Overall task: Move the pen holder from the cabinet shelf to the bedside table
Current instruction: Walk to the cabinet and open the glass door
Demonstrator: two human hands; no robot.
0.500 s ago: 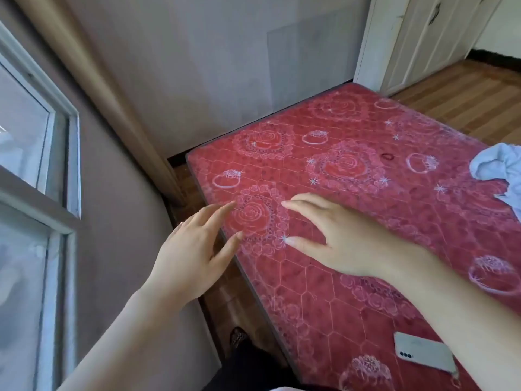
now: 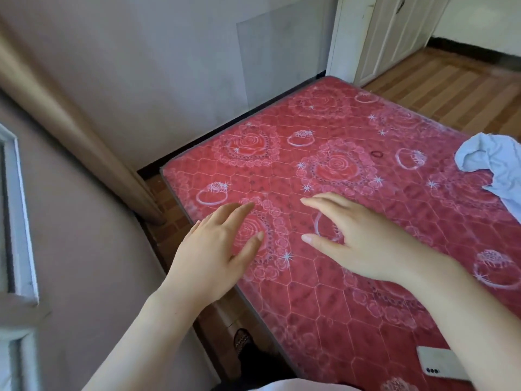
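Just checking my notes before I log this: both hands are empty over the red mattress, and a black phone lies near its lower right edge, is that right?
Not quite: in the head view the phone is white, not black. Left hand and right hand are indeed empty over the red mattress.

- Mattress (image 2: 366, 320): red, quilted, printed with roses, rings and sparkles; bare of bedding, one corner toward the wall.
- Cloth (image 2: 490, 165): pale blue, crumpled, lying on the mattress at the right edge of view.
- Phone (image 2: 435, 362): white, lying flat, back side up, on the mattress near the lower right; partly covered.
- Hair tie (image 2: 377, 154): small dark ring on the mattress, left of the cloth.
- Window frame (image 2: 19, 221): white, at the left edge.
- Wardrobe (image 2: 380, 38): white doors, beyond the mattress.
- Floor (image 2: 451, 88): wood-pattern planks, right of the wardrobe.
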